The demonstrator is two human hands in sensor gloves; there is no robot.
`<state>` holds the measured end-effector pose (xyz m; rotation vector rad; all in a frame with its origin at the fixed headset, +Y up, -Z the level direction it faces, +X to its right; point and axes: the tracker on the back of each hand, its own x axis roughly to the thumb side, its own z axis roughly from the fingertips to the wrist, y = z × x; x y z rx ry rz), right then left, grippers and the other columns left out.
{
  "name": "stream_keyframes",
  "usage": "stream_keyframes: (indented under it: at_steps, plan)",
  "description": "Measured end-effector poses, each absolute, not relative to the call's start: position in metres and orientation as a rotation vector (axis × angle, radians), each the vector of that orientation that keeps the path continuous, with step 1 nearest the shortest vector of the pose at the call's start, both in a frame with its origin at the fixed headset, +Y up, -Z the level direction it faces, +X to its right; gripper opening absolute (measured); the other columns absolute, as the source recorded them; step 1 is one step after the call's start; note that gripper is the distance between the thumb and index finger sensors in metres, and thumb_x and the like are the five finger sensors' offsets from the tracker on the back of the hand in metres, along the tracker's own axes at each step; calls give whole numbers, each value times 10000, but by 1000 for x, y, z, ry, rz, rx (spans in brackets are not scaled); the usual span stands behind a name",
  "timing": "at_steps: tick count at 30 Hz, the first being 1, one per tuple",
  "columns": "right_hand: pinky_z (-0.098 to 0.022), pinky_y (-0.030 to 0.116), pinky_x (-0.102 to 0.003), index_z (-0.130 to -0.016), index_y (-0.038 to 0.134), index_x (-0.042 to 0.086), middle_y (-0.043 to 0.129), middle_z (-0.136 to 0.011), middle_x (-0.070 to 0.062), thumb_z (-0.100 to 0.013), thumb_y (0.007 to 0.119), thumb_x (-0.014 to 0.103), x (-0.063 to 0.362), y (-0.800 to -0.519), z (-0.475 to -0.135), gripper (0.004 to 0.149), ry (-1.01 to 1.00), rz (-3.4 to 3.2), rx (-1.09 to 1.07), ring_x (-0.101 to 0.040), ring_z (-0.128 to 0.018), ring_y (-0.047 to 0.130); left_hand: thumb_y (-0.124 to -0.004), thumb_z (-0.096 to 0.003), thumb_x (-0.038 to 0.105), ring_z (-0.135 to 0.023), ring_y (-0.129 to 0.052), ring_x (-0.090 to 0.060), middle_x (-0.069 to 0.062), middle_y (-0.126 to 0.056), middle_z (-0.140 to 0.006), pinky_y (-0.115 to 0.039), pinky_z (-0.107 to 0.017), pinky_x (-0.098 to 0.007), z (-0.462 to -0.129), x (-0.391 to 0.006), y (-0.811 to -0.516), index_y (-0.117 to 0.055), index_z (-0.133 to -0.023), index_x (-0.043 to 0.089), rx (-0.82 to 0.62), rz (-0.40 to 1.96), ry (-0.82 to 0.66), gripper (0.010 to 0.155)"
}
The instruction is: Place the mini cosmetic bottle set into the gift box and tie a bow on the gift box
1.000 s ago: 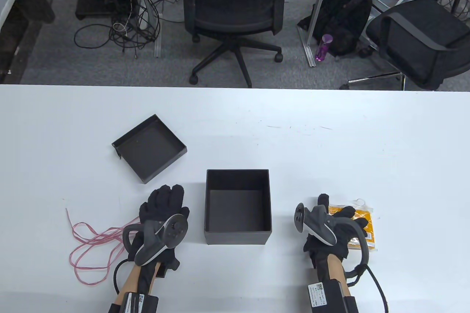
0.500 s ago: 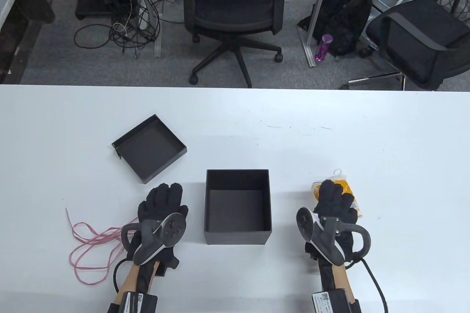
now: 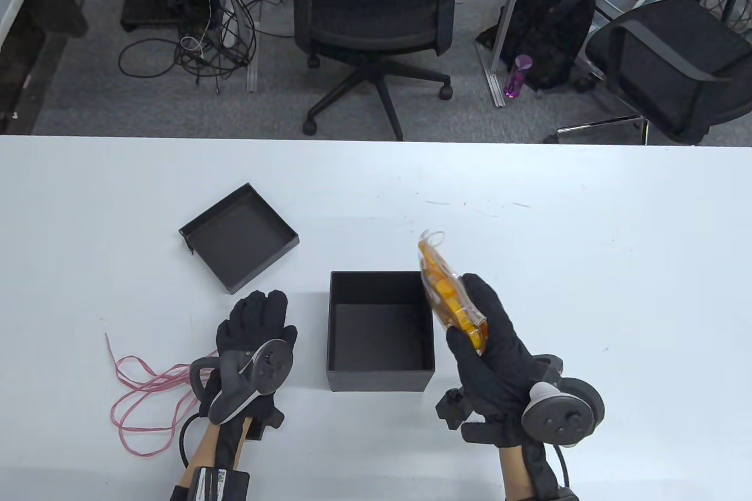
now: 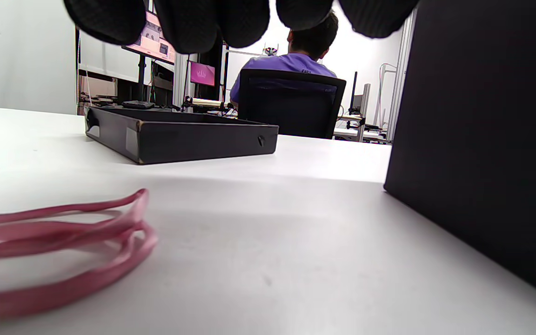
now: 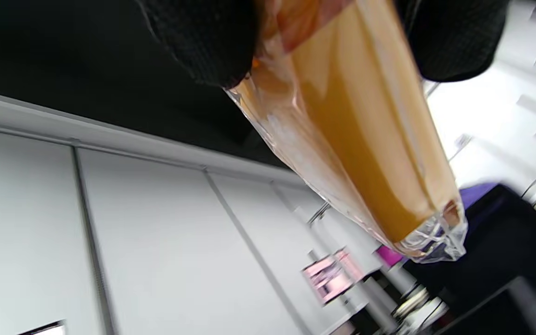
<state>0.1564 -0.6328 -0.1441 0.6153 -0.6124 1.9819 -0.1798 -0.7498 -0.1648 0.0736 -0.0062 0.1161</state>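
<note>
The right hand (image 3: 490,351) grips the mini cosmetic bottle set (image 3: 449,295), an orange pack in clear plastic, held edge-on just above the right wall of the open gift box (image 3: 380,375). It looks light and slippery, its film crinkly; holding the lower half seems sound. Left of the box, the left hand (image 3: 254,328) rests flat with fingers relaxed, near the pink ribbon (image 3: 144,386).

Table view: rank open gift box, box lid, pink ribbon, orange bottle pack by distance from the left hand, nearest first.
From the left hand:
1. Pink ribbon, on its left; one strand runs up to the hand.
2. Open gift box, just to its right. Close to the ribbon in rank; hard to split.
3. Box lid, beyond it, toward the table's far side.
4. Orange bottle pack, past the box, in the right hand.
</note>
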Motion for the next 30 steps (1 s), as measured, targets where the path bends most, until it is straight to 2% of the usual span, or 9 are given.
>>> stream_keyframes:
  at_steps: [6, 9, 13, 16, 20, 30]
  plan:
    - [-570, 531, -823, -1097, 449, 8, 684, -1063, -251, -551, 729, 226, 122, -653, -150, 651, -378, 2102, 780, -486, -903, 828, -627, -576, 493, -1038, -694, -479, -174, -532, -1167, -688, -704, -649, -165, -179, -750, -445, -1170, 207, 70, 114, -12, 684]
    - [-550, 438, -857, -1093, 464, 6, 706, -1050, -247, -551, 731, 236, 112, -663, -155, 646, -345, 2237, 815, -465, -898, 844, -627, -575, 494, -1039, -693, -478, -172, -532, -1168, -686, -706, -649, -165, -179, -750, -442, -1171, 210, 70, 113, -15, 686]
    - [-534, 397, -872, -1091, 477, 4, 719, -1040, -250, -551, 741, 238, 105, -674, -161, 645, -290, 2317, 806, -459, -890, 851, -626, -576, 494, -1039, -693, -478, -172, -532, -1167, -686, -705, -649, -165, -179, -750, -444, -1171, 208, 71, 111, -18, 685]
    - [-532, 404, -874, -1088, 494, 8, 731, -1035, -245, -549, 752, 242, 103, -683, -165, 642, -257, 2361, 786, -460, -883, 855, -627, -575, 494, -1040, -692, -477, -171, -531, -1168, -686, -705, -650, -166, -179, -750, -444, -1171, 210, 66, 108, -19, 685]
    - [-546, 490, -857, -1069, 552, 1, 781, -992, -250, -538, 786, 256, 101, -694, -168, 633, -214, 2380, 745, -449, -835, 879, -626, -575, 495, -1039, -694, -478, -171, -533, -1167, -686, -706, -650, -166, -179, -750, -444, -1171, 211, 59, 105, -21, 684]
    - [-566, 520, -833, -1078, 535, -5, 760, -997, -242, -557, 762, 273, 97, -697, -167, 633, -222, 2425, 739, -460, -839, 840, -627, -575, 495, -1042, -691, -478, -174, -531, -1169, -686, -706, -650, -166, -178, -750, -449, -1171, 210, 42, 91, -24, 683]
